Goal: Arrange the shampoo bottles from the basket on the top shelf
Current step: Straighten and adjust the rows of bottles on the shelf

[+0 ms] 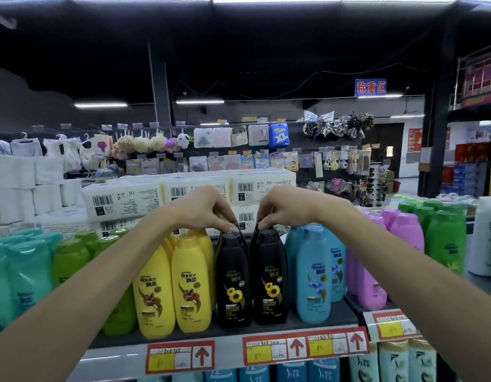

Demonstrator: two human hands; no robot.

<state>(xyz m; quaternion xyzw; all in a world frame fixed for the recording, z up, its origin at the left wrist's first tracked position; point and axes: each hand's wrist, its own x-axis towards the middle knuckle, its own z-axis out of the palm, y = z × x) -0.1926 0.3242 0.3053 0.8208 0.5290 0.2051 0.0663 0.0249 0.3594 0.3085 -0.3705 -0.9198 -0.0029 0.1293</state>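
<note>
Two black shampoo bottles with sunflower labels stand upright side by side on the top shelf (294,328). My left hand (203,209) pinches the cap of the left black bottle (233,282). My right hand (283,206) pinches the cap of the right black bottle (270,277). More black caps show just behind each one. The basket is out of view.
Yellow bottles (172,288) stand left of the black pair, then green (71,260) and teal ones. Blue bottles (313,274), purple (404,230) and green ones stand to the right. White tissue packs (161,197) are stacked behind. Price tags (305,347) line the shelf edge, with bottles below.
</note>
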